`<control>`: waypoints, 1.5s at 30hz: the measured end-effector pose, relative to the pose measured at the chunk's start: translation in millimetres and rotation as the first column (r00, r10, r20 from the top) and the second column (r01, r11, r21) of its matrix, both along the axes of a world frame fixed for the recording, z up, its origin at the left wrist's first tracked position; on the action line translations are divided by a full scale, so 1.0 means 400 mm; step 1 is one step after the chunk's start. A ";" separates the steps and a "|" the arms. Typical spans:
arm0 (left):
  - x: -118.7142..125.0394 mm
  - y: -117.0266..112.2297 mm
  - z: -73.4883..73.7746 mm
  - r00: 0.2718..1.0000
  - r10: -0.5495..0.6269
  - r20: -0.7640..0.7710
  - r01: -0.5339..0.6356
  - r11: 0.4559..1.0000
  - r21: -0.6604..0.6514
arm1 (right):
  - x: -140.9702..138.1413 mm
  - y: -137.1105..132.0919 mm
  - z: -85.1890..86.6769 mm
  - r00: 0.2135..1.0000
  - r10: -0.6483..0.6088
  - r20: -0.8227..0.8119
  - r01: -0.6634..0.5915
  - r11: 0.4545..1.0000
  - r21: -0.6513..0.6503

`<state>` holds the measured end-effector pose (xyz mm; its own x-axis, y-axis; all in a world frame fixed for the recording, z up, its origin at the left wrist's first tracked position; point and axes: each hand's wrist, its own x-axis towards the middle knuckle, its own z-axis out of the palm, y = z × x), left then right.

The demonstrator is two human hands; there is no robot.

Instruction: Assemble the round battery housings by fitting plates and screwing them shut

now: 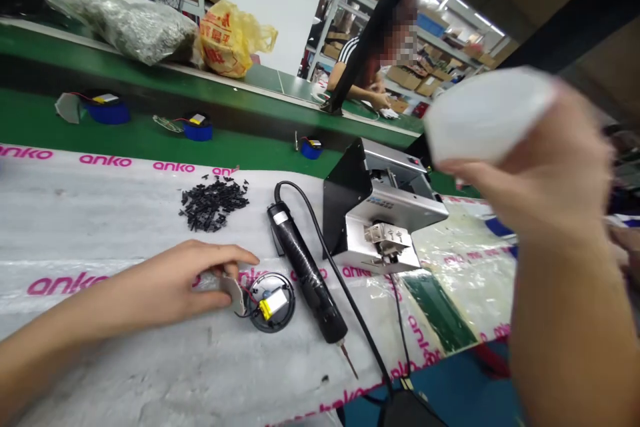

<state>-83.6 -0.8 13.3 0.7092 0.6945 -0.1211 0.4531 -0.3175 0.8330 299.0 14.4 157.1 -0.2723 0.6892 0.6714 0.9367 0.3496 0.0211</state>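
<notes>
On the covered bench, my left hand (185, 283) pinches the edge of a small circuit board (235, 295) standing on its side. Thin wires run from that board to a silver battery with yellow tape (273, 305), which lies in a round black housing (286, 321). Raised at the right, my right hand (555, 153) grips a white rounded cover (487, 113); both are smeared by motion. A black electric screwdriver (310, 273) lies to the right of the housing, its bit pointing toward the bench's front edge.
A pile of small black parts (213, 203) sits beyond my left hand. Behind the screwdriver stands a metal machine (385, 207). Blue housings with batteries (107, 112) are spaced along the green belt (240, 137). Across it, a person (365, 73) works beside a yellow bag (230, 40).
</notes>
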 end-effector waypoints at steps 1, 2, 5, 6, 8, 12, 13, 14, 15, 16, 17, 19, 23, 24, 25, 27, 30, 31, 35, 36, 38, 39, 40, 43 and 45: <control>-0.003 0.005 0.002 1.000 0.011 0.015 -0.011 0.999 -0.040 | -0.006 0.019 -0.007 0.997 0.037 0.064 -0.033 0.997 -0.073; -0.006 0.009 0.004 0.999 0.022 0.030 -0.020 0.996 -0.084 | -0.011 0.037 -0.015 0.990 0.073 0.122 -0.054 0.986 -0.155; -0.009 0.013 0.009 0.992 0.076 0.098 -0.051 0.972 -0.231 | -0.014 0.071 -0.026 0.966 0.112 0.234 -0.038 0.953 -0.300; -0.008 0.012 0.009 0.986 0.098 0.135 -0.055 0.954 -0.293 | -0.017 0.070 -0.027 0.961 0.116 0.253 -0.033 0.950 -0.311; -0.005 0.008 0.009 0.963 0.161 0.216 -0.058 0.907 -0.418 | -0.037 0.042 -0.030 0.955 0.106 0.278 -0.031 0.964 -0.264; 0.010 -0.004 0.010 0.882 0.307 0.357 -0.050 0.816 -0.577 | -0.177 -0.110 -0.088 0.985 0.167 0.040 -0.171 0.977 0.130; 0.014 -0.008 0.011 0.861 0.336 0.383 -0.041 0.795 -0.605 | -0.226 -0.154 -0.115 0.964 0.264 -0.028 -0.263 0.964 0.039; 0.020 -0.012 0.012 0.838 0.364 0.407 -0.028 0.773 -0.633 | -0.276 -0.193 -0.145 0.950 0.296 -0.097 -0.306 0.946 -0.105; 0.025 -0.017 0.012 0.817 0.390 0.424 -0.018 0.752 -0.659 | -0.322 -0.224 -0.176 0.952 0.282 -0.118 -0.302 0.926 -0.227; 0.030 -0.022 0.012 0.798 0.410 0.441 -0.001 0.733 -0.680 | -0.362 -0.245 -0.206 0.941 0.312 -0.131 -0.337 0.890 -0.306; 0.035 -0.027 0.012 0.780 0.429 0.457 0.015 0.716 -0.698 | -0.393 -0.256 -0.233 0.931 0.334 -0.150 -0.366 0.865 -0.344; 0.045 -0.037 0.011 0.743 0.465 0.482 0.037 0.690 -0.723 | -0.426 -0.258 -0.273 0.926 0.342 -0.163 -0.379 0.845 -0.377; 0.059 -0.055 0.011 0.706 0.461 0.538 0.111 0.678 -0.727 | -0.393 -0.239 -0.285 0.921 0.283 -0.269 -0.380 0.805 -0.455; 0.061 -0.058 0.012 0.711 0.435 0.553 0.124 0.695 -0.708 | -0.376 -0.239 -0.279 0.913 0.263 -0.313 -0.392 0.783 -0.483; 0.063 -0.059 0.013 0.728 0.403 0.555 0.113 0.728 -0.676 | -0.360 -0.241 -0.273 0.905 0.242 -0.349 -0.400 0.763 -0.508; 0.061 -0.053 0.014 0.798 0.357 0.485 -0.045 0.839 -0.542 | -0.334 -0.251 -0.266 0.897 0.198 -0.396 -0.399 0.748 -0.530; 0.041 -0.026 0.012 0.870 0.443 0.217 -0.457 0.889 0.017 | -0.315 -0.271 -0.278 0.913 0.153 -0.378 -0.349 0.772 -0.531; 0.030 -0.014 0.010 0.865 0.484 0.129 -0.501 0.837 0.220 | -0.311 -0.278 -0.286 0.923 0.140 -0.358 -0.324 0.785 -0.528; -0.002 0.034 -0.008 0.872 0.459 -0.172 -0.287 0.762 0.580 | -0.299 -0.297 -0.315 0.936 0.122 -0.329 -0.286 0.809 -0.513; -0.003 0.042 -0.015 0.869 0.445 -0.217 -0.239 0.761 0.603 | -0.295 -0.299 -0.318 0.933 0.126 -0.338 -0.293 0.809 -0.509; 0.005 0.052 -0.028 0.858 0.442 -0.260 -0.193 0.748 0.635 | -0.290 -0.298 -0.323 0.925 0.133 -0.356 -0.308 0.812 -0.496; 0.011 0.054 -0.033 0.853 0.445 -0.272 -0.184 0.745 0.641 | -0.288 -0.296 -0.325 0.922 0.135 -0.363 -0.312 0.815 -0.489; 0.018 0.054 -0.036 0.848 0.448 -0.284 -0.174 0.740 0.649 | -0.287 -0.294 -0.326 0.921 0.138 -0.365 -0.314 0.817 -0.483; 0.033 0.050 -0.036 0.841 0.462 -0.283 -0.166 0.716 0.678 | -0.290 -0.289 -0.327 0.915 0.161 -0.370 -0.333 0.821 -0.465; 0.035 0.042 -0.029 0.845 0.473 -0.251 -0.180 0.693 0.698 | -0.296 -0.289 -0.325 0.908 0.148 -0.393 -0.332 0.826 -0.455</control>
